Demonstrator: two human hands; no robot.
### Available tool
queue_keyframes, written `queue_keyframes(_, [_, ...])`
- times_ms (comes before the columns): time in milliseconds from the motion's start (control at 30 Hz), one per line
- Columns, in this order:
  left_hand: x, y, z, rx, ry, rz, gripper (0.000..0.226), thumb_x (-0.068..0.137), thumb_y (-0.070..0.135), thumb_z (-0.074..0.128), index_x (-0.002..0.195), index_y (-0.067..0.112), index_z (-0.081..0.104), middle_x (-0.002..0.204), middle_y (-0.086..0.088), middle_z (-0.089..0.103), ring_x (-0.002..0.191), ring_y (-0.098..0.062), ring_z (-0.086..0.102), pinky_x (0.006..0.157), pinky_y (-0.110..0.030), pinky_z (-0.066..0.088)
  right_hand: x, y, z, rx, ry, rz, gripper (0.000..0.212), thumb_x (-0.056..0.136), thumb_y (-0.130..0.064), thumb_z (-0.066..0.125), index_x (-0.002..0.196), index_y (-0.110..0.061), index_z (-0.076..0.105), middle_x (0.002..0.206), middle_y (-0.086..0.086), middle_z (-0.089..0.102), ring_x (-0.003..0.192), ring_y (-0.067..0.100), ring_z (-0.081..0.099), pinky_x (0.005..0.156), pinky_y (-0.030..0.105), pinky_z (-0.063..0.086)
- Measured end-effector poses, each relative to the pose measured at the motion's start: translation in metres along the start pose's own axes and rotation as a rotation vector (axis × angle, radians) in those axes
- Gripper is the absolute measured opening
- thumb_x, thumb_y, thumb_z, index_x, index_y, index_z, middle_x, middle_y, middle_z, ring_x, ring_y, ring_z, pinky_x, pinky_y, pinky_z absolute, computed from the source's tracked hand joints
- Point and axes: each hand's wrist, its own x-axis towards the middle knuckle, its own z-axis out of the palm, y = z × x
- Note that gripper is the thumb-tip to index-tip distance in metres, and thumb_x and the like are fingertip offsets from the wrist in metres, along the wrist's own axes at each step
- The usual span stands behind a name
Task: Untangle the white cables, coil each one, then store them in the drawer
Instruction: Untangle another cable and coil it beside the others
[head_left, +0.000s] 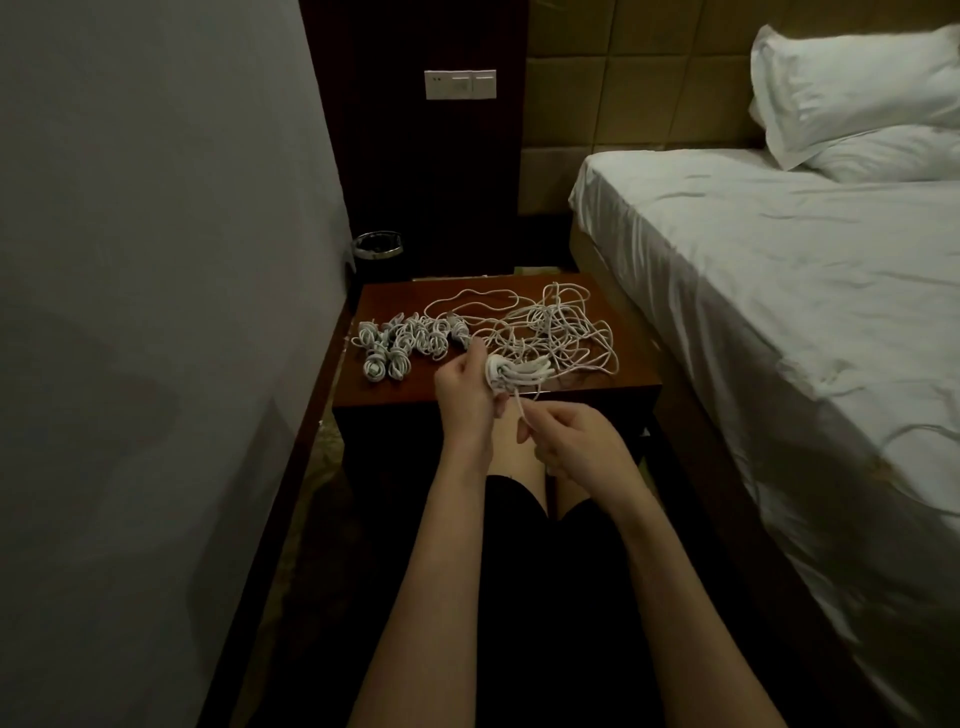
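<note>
Coiled cable (511, 375) gripped in raised left hand (465, 387); right hand (574, 441) fingers pinch its loose end (lower)

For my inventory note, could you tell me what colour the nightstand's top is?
Reddish-brown wood nightstand, head view.

White bed (753, 270), two pillows (852, 98), wall switch plate (460, 84), bin (377, 245).

A loose tangle of white cables (556, 327) sprawls at the nightstand's two o'clock side. A cluster of coiled white cables (402, 343), perhaps ten, sits at its ten o'clock side. One half-wound coil (514, 375) hangs above the six o'clock edge, its tail trailing down.
</note>
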Motion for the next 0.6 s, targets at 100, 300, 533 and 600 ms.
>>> queue_keyframes(100, [0.004,0.002,-0.007,0.110,0.121,0.111,0.052,0.102,0.022,0.045,0.051,0.011,0.041,0.037,0.007,0.039,0.033,-0.007,0.034,0.037,-0.019,0.028,-0.002,-0.019,0.012,-0.265,0.040,-0.142,0.040,0.102,-0.024,0.044,0.070,-0.005,0.058,0.051,-0.001,0.038,0.039,0.003,0.038,0.042,0.011,0.030])
queue_keyframes(300, [0.012,-0.011,-0.018,0.328,0.214,0.231,0.055,0.102,0.029,0.045,0.050,0.011,0.044,0.046,-0.001,0.043,0.043,-0.013,0.037,0.046,-0.028,0.030,0.002,-0.021,0.020,-0.289,0.065,-0.247,0.041,0.100,-0.025,0.049,0.059,-0.022,0.050,0.051,-0.009,0.044,0.046,0.001,0.043,0.051,0.015,0.033])
queue_keyframes(533, [0.003,-0.003,-0.013,0.369,-0.004,0.402,0.031,0.098,0.037,0.053,0.072,0.023,0.064,0.050,0.011,0.053,0.046,-0.005,0.046,0.047,-0.023,0.038,0.009,-0.011,0.017,-0.102,0.249,-0.233,0.041,0.099,-0.032,0.051,0.061,-0.019,0.062,0.048,-0.003,0.055,0.044,0.003,0.047,0.050,0.018,0.037])
queue_keyframes(600, [0.001,0.000,-0.013,0.349,-0.112,0.366,0.033,0.096,0.040,0.053,0.069,0.028,0.066,0.046,0.009,0.052,0.043,-0.007,0.044,0.046,-0.022,0.036,0.009,-0.010,0.013,-0.087,0.264,-0.235,0.042,0.098,-0.031,0.051,0.061,-0.018,0.064,0.049,-0.002,0.057,0.046,0.004,0.049,0.053,0.021,0.040])
